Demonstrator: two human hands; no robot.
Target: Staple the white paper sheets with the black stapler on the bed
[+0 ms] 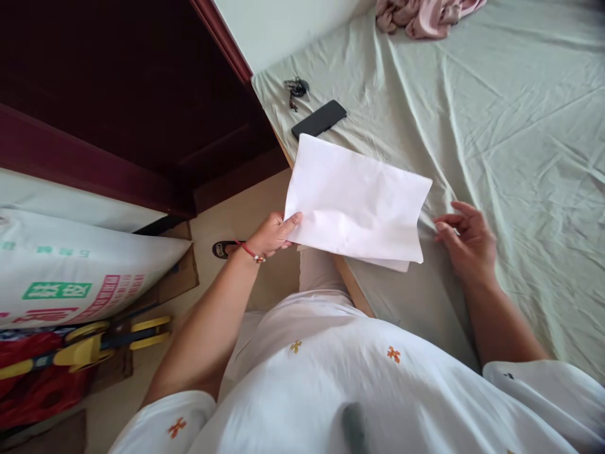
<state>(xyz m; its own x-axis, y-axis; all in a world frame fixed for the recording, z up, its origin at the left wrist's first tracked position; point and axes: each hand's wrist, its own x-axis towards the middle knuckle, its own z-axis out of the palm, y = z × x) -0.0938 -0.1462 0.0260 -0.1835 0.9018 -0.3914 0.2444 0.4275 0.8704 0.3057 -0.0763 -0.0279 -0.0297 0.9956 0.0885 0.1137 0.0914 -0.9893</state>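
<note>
White paper (pixel 359 195), creased and apparently folded or doubled, is held up above my lap and the bed edge. My left hand (pixel 274 234) pinches its lower left corner, thumb on top and fingers underneath. A second layer shows below the lower right edge. To the right of the paper, my right hand (pixel 467 243) is held over the bedsheet with fingers loosely curled and apart, holding nothing and not touching the paper. A black phone (pixel 320 118) lies on the bed just beyond the paper's upper left corner, partly covered by it.
A bunch of keys (pixel 297 88) lies behind the phone on the pale green bedsheet (pixel 520 126). Pink cloth (pixel 428 17) is bundled at the far side. On the left are a dark red wooden cabinet (pixel 118 94), a large printed white sack (pixel 80 265) and a yellow-and-black object (pixel 85 350).
</note>
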